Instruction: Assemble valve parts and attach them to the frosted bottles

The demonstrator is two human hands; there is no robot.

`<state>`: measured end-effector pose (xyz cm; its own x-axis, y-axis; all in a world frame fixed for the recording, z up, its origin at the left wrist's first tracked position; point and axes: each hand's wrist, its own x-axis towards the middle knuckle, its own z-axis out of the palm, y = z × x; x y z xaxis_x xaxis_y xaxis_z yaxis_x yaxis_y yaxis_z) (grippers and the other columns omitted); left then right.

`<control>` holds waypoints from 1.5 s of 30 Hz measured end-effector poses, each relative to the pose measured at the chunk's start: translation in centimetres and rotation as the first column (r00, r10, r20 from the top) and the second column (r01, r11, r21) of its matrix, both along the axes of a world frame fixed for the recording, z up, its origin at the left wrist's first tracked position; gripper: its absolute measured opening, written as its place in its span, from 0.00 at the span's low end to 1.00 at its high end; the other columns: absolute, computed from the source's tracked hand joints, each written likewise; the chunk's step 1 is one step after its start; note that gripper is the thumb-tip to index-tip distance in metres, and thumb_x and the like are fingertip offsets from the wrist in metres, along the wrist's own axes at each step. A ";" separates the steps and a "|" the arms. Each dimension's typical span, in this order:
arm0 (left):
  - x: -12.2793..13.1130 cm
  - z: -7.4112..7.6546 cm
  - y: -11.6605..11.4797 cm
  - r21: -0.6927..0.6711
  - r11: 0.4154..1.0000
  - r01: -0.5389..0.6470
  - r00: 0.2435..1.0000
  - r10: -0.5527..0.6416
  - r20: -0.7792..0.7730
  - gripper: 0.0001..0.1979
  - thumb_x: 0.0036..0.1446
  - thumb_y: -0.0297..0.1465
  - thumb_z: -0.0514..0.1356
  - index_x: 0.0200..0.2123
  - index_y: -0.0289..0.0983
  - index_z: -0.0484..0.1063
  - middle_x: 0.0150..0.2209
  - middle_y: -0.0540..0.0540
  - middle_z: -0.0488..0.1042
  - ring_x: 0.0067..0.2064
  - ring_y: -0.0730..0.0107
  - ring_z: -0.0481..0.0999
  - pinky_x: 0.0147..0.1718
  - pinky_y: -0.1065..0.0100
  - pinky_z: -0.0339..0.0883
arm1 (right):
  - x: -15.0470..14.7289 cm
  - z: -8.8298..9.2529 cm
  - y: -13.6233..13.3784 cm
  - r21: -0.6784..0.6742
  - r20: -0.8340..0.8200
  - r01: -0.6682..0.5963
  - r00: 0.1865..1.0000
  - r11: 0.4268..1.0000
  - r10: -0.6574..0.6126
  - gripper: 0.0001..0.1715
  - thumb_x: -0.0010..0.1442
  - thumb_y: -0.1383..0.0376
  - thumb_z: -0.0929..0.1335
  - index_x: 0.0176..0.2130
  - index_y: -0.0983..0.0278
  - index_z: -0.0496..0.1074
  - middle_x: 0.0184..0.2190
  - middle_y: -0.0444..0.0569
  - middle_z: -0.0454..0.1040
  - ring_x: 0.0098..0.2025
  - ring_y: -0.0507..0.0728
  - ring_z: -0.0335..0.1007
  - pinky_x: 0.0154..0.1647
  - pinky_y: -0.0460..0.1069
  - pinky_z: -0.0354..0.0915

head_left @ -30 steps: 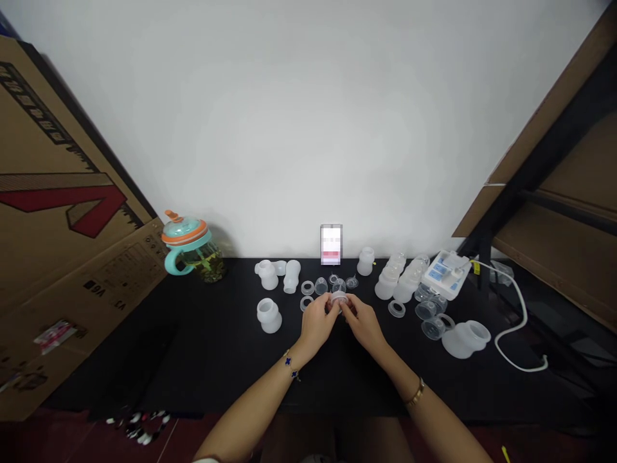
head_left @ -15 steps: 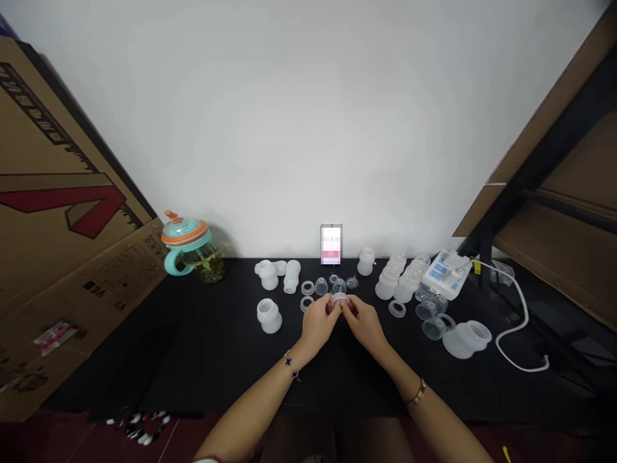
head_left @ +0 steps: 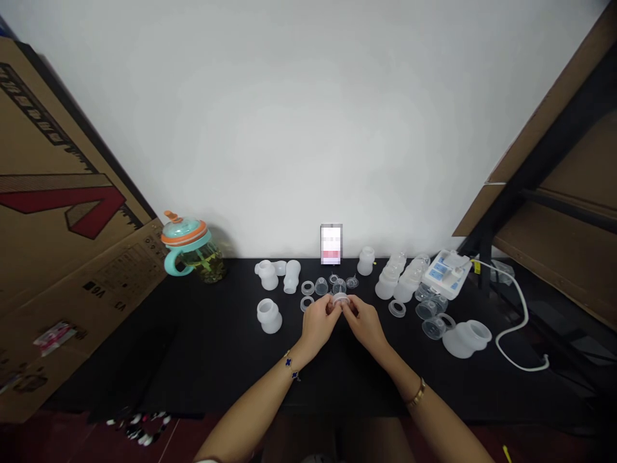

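Together, left hand [head_left: 316,319] and right hand [head_left: 364,321] pinch a pale ring [head_left: 341,298] in their fingers [head_left: 333,309], near-level, its long axis running left-right.

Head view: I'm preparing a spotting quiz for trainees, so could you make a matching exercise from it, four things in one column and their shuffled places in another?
Things
1. Pale round part
2. Teal-handled jug
3. White cable
4. Small screen

Places
A. Curving at the right side
B. Held between left hand and right hand
C. Upright by the white wall
D. Beside the cardboard box at the left

Pairs: 1-B, 2-D, 3-A, 4-C
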<state>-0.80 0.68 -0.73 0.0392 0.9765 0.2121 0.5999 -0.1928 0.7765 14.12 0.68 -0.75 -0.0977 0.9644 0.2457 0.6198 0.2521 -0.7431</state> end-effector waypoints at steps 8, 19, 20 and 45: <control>0.0 0.2 0.0 -0.017 1.000 -0.004 1.000 0.004 -0.009 0.16 0.62 0.38 0.55 0.23 0.39 0.59 0.21 0.55 0.61 0.24 0.73 0.61 0.26 0.68 0.46 | 0.0 -0.1 0.1 0.012 0.007 0.015 1.000 1.000 -0.015 0.18 0.66 0.55 0.62 0.36 0.62 0.75 0.23 0.43 0.71 0.24 0.54 0.65 0.27 0.47 0.54; 0.1 0.1 0.0 -0.038 0.999 0.016 0.999 -0.014 0.035 0.16 0.63 0.40 0.55 0.24 0.39 0.64 0.20 0.54 0.65 0.24 0.72 0.63 0.26 0.69 0.50 | 0.0 -0.3 0.0 0.014 0.014 0.027 1.000 1.000 -0.027 0.17 0.65 0.55 0.62 0.33 0.61 0.73 0.21 0.41 0.68 0.23 0.53 0.63 0.26 0.47 0.52; 0.1 0.0 0.0 -0.036 0.999 0.015 0.999 -0.014 0.040 0.16 0.63 0.40 0.55 0.24 0.39 0.64 0.20 0.54 0.65 0.24 0.71 0.64 0.26 0.69 0.50 | 0.0 -0.3 0.0 0.014 0.014 0.027 1.000 1.000 -0.028 0.17 0.65 0.55 0.62 0.33 0.61 0.72 0.21 0.41 0.67 0.23 0.53 0.63 0.26 0.47 0.52; 0.3 0.9 -0.2 -0.056 0.996 -0.065 0.996 0.061 -0.063 0.11 0.59 0.36 0.59 0.26 0.40 0.64 0.20 0.56 0.65 0.24 0.73 0.62 0.25 0.70 0.46 | -0.2 0.2 -0.2 -0.027 0.050 0.018 0.999 0.999 -0.017 0.17 0.66 0.55 0.61 0.40 0.59 0.75 0.28 0.45 0.76 0.29 0.57 0.71 0.30 0.48 0.58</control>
